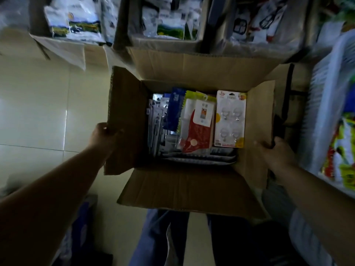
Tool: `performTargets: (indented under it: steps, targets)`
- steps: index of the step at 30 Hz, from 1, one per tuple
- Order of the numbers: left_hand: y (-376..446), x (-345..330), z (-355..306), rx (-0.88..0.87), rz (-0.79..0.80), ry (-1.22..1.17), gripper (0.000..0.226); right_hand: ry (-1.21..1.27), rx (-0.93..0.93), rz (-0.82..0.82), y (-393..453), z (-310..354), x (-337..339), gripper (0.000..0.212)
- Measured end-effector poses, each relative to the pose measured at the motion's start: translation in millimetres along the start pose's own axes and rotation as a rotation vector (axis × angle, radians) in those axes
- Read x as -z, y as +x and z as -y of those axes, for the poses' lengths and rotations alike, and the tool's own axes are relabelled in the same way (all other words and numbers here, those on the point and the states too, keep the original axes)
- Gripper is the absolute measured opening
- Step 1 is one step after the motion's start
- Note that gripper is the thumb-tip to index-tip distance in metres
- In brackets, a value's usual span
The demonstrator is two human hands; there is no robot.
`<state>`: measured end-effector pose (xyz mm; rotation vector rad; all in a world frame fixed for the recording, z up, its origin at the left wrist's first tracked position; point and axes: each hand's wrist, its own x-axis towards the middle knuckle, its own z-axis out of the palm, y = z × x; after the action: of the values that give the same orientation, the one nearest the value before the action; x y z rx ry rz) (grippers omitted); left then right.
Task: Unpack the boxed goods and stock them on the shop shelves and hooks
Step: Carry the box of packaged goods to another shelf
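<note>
An open cardboard box (184, 191) hangs in front of me above my legs, all flaps spread. My left hand (102, 137) grips the edge of its left flap. On the other side my right hand (276, 153) grips the right flap's near edge. Inside lie packaged goods: a white card of clear hooks (230, 120) at the right, a red item in a clear packet (197, 131) in the middle, a blue pack (175, 110) and grey metal-looking packs (156, 127) at the left. Darker flat packs lie along the box's near side.
Further open cartons (192, 60) with bagged goods stand beyond the box. A white plastic basket (322, 104) and colourful packets (343, 150) fill the right edge. Pale tiled floor (44, 112) lies at the left. Something blue sits low at the left by my leg.
</note>
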<state>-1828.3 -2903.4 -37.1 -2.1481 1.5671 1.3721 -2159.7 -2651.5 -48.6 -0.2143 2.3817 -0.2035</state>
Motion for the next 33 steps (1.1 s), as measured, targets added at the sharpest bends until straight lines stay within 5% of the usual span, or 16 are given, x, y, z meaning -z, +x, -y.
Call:
performTargets:
  steps: [4, 10, 17, 33]
  targets:
    - [10, -16, 5, -0.002, -0.078, 0.016, 0.029, -0.109, 0.002, -0.058, 8, -1, -12, 0.047]
    - [10, -18, 0, -0.091, -0.124, 0.261, 0.024, -0.3, 0.095, -0.105, 8, 6, -12, 0.034]
    - [-10, -12, -7, -0.158, -0.192, 0.284, 0.019, -0.269, 0.153, -0.123, -2, 1, 10, 0.032]
    - [-200, 168, -121, -0.323, -0.218, 0.369, 0.017, -0.081, 0.185, -0.013, -168, 25, 198, 0.031]
